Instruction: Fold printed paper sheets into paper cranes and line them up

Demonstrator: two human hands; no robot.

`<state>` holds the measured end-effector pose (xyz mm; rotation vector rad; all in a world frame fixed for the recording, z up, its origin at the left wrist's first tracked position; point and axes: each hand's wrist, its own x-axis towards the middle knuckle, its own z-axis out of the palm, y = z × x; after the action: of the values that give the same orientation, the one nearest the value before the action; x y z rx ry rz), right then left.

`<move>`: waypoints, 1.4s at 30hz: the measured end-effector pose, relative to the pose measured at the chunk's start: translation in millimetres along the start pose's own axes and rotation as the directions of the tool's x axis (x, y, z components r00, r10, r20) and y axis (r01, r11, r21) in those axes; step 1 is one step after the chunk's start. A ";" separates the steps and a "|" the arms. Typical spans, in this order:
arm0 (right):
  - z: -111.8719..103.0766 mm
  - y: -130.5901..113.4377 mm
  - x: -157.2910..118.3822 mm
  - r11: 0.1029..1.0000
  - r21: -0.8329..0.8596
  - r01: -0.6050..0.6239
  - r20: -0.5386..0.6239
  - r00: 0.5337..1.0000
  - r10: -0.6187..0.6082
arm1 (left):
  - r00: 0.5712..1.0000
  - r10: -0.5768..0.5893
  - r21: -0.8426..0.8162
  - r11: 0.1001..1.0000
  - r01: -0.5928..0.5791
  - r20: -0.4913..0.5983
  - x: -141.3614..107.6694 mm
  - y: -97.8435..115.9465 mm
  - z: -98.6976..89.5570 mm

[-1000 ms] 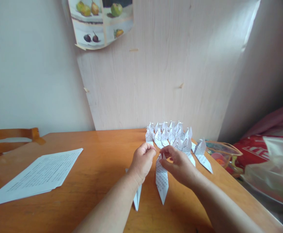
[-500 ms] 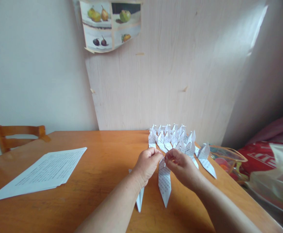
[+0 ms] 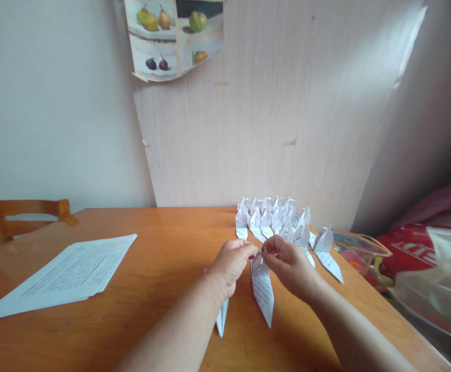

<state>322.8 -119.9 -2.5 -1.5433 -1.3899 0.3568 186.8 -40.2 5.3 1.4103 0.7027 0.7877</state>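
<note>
A folded paper figure (image 3: 263, 292) of printed white paper hangs point-down between my hands. My left hand (image 3: 233, 263) pinches its upper tip from the left. From the right, my right hand (image 3: 285, 261) pinches the same top end, its fingertips almost meeting the left ones. The fingers hide the very tip of the paper. Under my left wrist lies another narrow folded paper (image 3: 221, 318), partly covered by the hand. Just beyond my hands stand several finished-looking folded paper figures (image 3: 266, 222) in rows, with pointed tops.
A stack of printed sheets (image 3: 66, 274) lies on the left of the wooden table (image 3: 163, 237). One folded figure (image 3: 328, 253) stands near the right edge. Beyond that edge are a clear basket (image 3: 359, 248) and a red bag (image 3: 407, 253). A chair (image 3: 27, 212) stands at the far left.
The lower point of the held paper has swung slightly to the right. Both hands keep their pinch at its top. The whole view has shifted a little.
</note>
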 end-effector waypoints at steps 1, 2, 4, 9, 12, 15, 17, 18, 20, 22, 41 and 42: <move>0.0 0.1 -0.1 1.000 0.007 0.002 0.001 1.000 -0.002 | 1.000 -0.006 -0.007 1.000 0.006 0.002 -0.1 -0.2 0.1; -0.1 0.2 -0.1 1.000 0.012 0.005 0.004 1.000 -0.005 | 1.000 -0.011 -0.013 1.000 0.011 0.004 -0.3 -0.3 0.2; -0.4 0.7 0.2 1.000 0.013 0.008 0.007 1.000 -0.008 | 1.000 -0.022 -0.027 0.999 0.022 0.004 -0.8 -0.2 0.6; -1.1 1.6 1.2 1.000 -0.015 0.009 0.002 1.000 -0.009 | 0.998 -0.063 -0.046 0.997 0.062 -0.020 -2.4 1.1 1.8; -1.1 2.0 1.3 1.000 -0.016 0.007 0.002 1.000 -0.007 | 0.996 -0.085 -0.048 0.995 0.083 -0.041 -2.8 1.4 2.4; -0.8 2.6 1.3 1.000 -0.020 0.010 -0.001 1.000 -0.010 | 0.995 -0.092 -0.053 0.995 0.089 -0.049 -2.7 1.3 2.8; -0.6 2.9 1.2 1.000 -0.022 0.011 -0.002 1.000 -0.011 | 0.995 -0.090 -0.056 0.995 0.087 -0.049 -2.4 1.3 2.9; -0.5 3.0 1.2 1.000 -0.020 0.010 -0.001 1.000 -0.010 | 0.995 -0.088 -0.057 0.995 0.085 -0.048 -2.2 1.2 3.0; -0.5 2.9 1.2 1.000 -0.014 0.008 -0.001 1.000 -0.008 | 0.996 -0.079 -0.059 0.995 0.077 -0.045 -1.8 1.0 3.0; -0.7 2.6 1.3 1.000 -0.011 0.008 -0.002 1.000 -0.008 | 0.997 -0.068 -0.061 0.996 0.066 -0.041 -1.3 0.6 2.9; -0.5 3.4 0.5 1.000 0.008 -0.001 -0.009 1.000 0.001 | 0.998 -0.047 -0.059 0.997 0.044 -0.044 -1.8 -2.6 5.0; -0.3 3.3 0.3 1.000 0.012 0.001 -0.006 1.000 -0.001 | 0.998 -0.047 -0.049 0.998 0.045 -0.049 -1.4 -3.0 4.6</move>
<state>325.1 -119.3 -4.9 -1.5324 -1.3815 0.3594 190.0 -44.0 2.6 1.3309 0.7480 0.8014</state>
